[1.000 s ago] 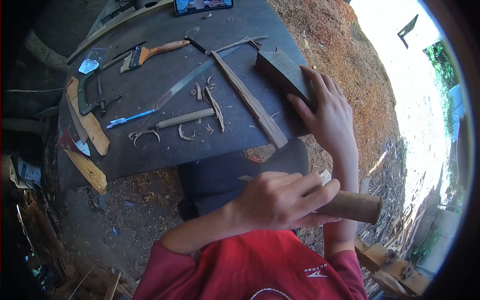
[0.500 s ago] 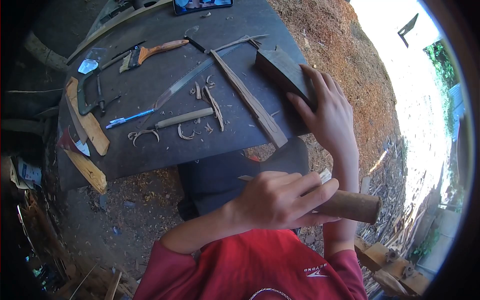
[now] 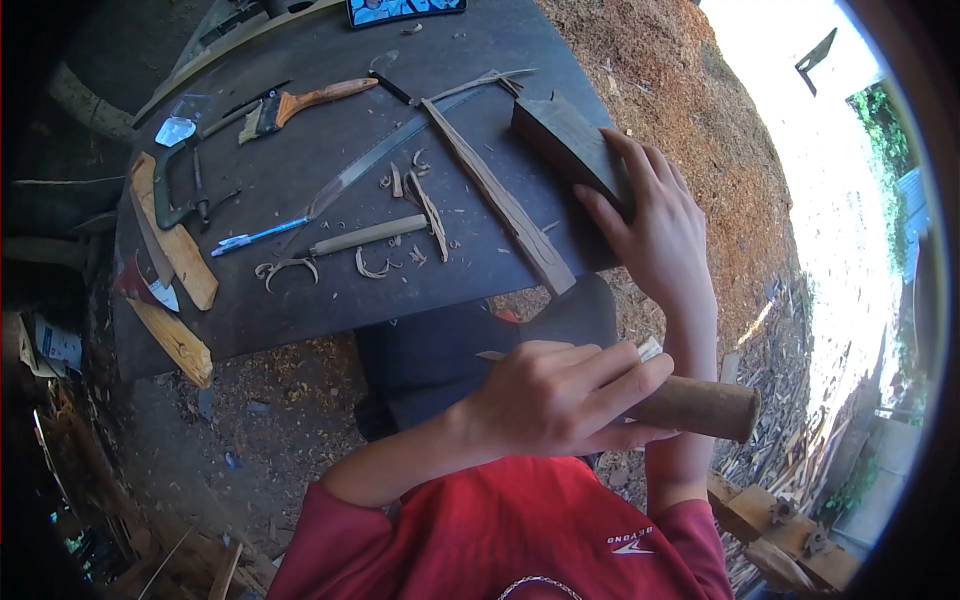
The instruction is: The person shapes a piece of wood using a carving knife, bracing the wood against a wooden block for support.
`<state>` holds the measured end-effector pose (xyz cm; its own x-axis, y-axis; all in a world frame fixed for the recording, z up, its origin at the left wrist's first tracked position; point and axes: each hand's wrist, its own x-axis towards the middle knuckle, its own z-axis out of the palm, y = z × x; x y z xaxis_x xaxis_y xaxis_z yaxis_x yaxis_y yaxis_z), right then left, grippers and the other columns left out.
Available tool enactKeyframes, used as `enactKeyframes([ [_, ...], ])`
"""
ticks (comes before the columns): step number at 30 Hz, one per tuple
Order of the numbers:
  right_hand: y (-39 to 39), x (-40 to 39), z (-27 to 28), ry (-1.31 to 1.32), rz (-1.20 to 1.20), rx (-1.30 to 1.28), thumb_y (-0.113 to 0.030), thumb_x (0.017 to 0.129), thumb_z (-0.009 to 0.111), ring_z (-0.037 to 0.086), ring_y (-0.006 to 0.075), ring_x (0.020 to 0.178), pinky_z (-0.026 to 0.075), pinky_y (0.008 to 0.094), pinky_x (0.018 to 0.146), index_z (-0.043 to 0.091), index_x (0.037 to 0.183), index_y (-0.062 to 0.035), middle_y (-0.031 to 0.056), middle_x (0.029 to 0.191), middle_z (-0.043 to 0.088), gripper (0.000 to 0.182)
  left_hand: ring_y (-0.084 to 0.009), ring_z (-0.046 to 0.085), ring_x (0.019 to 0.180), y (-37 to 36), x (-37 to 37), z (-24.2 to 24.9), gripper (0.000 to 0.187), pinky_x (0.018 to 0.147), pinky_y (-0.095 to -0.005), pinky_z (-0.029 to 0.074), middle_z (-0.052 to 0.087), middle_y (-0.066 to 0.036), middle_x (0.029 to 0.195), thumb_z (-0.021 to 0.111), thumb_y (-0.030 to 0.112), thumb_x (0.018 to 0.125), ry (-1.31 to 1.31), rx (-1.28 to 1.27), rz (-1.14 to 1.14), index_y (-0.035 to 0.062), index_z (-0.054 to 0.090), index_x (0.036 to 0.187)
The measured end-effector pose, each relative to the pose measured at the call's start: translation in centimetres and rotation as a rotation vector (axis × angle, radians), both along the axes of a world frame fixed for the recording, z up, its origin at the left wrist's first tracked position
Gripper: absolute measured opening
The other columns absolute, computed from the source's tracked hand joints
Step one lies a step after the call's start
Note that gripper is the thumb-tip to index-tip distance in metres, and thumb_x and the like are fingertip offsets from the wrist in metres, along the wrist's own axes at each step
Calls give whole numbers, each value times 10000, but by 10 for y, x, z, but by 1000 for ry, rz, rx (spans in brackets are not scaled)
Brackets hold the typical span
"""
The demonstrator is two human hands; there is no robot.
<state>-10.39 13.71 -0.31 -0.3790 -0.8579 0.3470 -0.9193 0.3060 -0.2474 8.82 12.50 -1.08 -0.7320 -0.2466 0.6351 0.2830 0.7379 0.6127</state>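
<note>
My left hand (image 3: 565, 400) is closed round the thick wooden handle (image 3: 700, 407) of a tool, held above my lap. A small pale tip shows left of the fingers; the rest of the tool is hidden. My right hand (image 3: 655, 220) grips the near end of a dark rectangular block (image 3: 570, 145) at the table's right edge, thumb on one side and fingers on the other. Left of the block lies a long narrow wood strip (image 3: 495, 195) with lines along it, its near end reaching the table's front edge.
The dark table (image 3: 300, 335) bears a paintbrush (image 3: 310, 98), a C-clamp (image 3: 175, 195), a blue pen (image 3: 260, 235), a metal ruler (image 3: 370, 160), a wooden-handled tool (image 3: 370, 235), pale wood pieces (image 3: 185, 250), curled shavings and a phone (image 3: 405, 10). Sawdust (image 3: 690, 90) is heaped beyond the right edge.
My left hand and the wooden handle have shifted very slightly left. My right hand keeps its hold on the block.
</note>
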Motion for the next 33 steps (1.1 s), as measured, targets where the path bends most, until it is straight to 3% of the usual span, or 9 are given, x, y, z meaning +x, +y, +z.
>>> enactKeyframes([
  [33,1,1,0,-18,-7,4,-394,939,738,662,337,1137,529,449,935,587,1408,-120,122,1216,675,564,-206,718,631,0,-1,-1,580,552,-342,570,681,-55,866,866,371,831,20,42,-11,29,645,1245],
])
